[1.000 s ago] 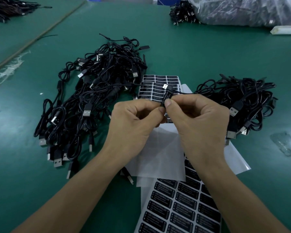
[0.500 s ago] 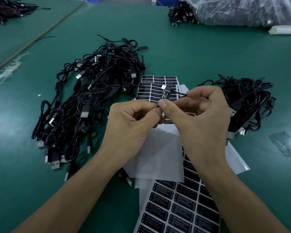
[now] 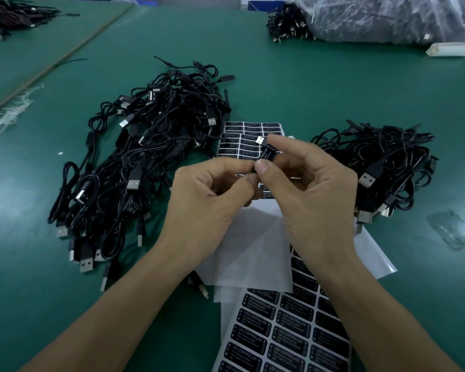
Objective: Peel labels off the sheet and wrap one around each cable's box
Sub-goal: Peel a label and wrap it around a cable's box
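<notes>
A small black cable box (image 3: 269, 156) is held above the middle of the green worktop (image 3: 320, 89), over a sheet of black labels (image 3: 242, 142). The box is pinched in the grip of the right hand (image 3: 314, 194), with the thumb at its near end and the forefinger curled over its far side. Its near end is also pinched by the fingertips of the left hand (image 3: 210, 200), whose other fingers are curled in. A printed label (image 3: 265, 153) is seen on the upper face of the box, and a silver USB plug (image 3: 259, 140) sticks out just beyond it. A thin cable (image 3: 212, 136) is seen leading from the plug's side towards the large tangle of black USB cables (image 3: 145, 162) on the left. A smaller heap of cables (image 3: 381, 159) lies on the right. Blank white backing paper (image 3: 253, 253) is spread under the wrists, partly covering a second label sheet (image 3: 279, 336) at the near edge. A clear plastic bag (image 3: 392, 17) of dark goods is seen at the far right.
</notes>
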Action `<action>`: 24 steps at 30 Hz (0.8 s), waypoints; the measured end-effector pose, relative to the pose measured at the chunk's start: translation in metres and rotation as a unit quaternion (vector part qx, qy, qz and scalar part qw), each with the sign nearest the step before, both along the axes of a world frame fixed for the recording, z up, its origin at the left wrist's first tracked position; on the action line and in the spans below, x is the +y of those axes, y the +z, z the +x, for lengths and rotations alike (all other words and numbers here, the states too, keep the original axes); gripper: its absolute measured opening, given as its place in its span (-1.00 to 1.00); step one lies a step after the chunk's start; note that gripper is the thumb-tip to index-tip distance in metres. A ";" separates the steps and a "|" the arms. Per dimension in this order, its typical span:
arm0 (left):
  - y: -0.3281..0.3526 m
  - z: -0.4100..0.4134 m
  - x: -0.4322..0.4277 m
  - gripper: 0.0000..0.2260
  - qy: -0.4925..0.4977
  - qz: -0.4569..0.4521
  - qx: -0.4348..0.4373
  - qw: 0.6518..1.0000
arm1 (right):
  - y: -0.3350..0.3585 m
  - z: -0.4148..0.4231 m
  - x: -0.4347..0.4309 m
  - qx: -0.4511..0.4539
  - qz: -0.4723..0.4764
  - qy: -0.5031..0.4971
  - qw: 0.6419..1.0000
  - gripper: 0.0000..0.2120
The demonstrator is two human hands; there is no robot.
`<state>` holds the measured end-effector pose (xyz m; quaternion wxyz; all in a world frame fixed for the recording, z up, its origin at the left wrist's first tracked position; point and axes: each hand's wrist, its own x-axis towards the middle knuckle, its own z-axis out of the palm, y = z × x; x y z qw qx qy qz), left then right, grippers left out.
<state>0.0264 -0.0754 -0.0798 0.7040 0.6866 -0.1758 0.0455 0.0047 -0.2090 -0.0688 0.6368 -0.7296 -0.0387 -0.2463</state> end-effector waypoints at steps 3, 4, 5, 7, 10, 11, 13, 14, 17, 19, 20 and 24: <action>-0.001 -0.001 0.001 -0.87 -0.003 0.014 -0.006 1.000 | 0.000 -0.001 -0.001 -0.006 -0.012 -0.015 1.000 -0.74; -0.001 -0.001 0.001 -0.87 -0.004 0.022 -0.010 1.000 | -0.001 -0.002 -0.001 -0.007 -0.017 -0.022 1.000 -0.74; -0.001 -0.001 0.001 -0.86 -0.004 0.030 -0.013 0.999 | -0.001 -0.002 -0.002 -0.008 -0.023 -0.032 0.999 -0.74; -0.001 -0.001 0.001 -0.83 -0.005 0.037 -0.014 0.999 | -0.001 -0.002 -0.003 -0.009 -0.038 -0.053 0.998 -0.72; -0.001 0.000 0.002 -0.83 0.011 0.042 -0.008 0.999 | 0.000 -0.002 -0.004 -0.024 -0.066 -0.071 0.995 -0.72; -0.001 0.000 0.002 -0.84 0.020 0.044 -0.007 0.999 | 0.001 -0.002 -0.003 -0.034 -0.076 -0.072 0.994 -0.73; -0.002 0.000 0.001 -0.89 0.034 0.044 -0.008 0.998 | 0.001 -0.003 -0.002 -0.050 -0.093 -0.065 0.992 -0.77; -0.002 0.000 0.001 -0.91 0.040 0.043 -0.008 0.998 | 0.001 -0.004 -0.002 -0.057 -0.102 -0.063 0.991 -0.79; -0.003 0.001 0.000 -0.94 0.051 0.054 0.004 0.997 | 0.003 -0.005 -0.001 -0.074 -0.115 -0.071 0.988 -0.83; -0.004 0.002 0.000 -0.95 0.051 0.054 0.011 0.997 | 0.004 -0.004 -0.003 -0.078 -0.081 -0.058 0.992 -0.81; -0.004 0.002 0.001 -0.95 0.050 0.049 0.012 0.997 | 0.005 -0.004 -0.003 -0.071 -0.055 -0.046 0.995 -0.79; -0.003 0.002 0.001 -0.93 0.048 0.031 0.012 0.998 | 0.006 -0.002 -0.006 -0.048 -0.006 -0.016 0.999 -0.73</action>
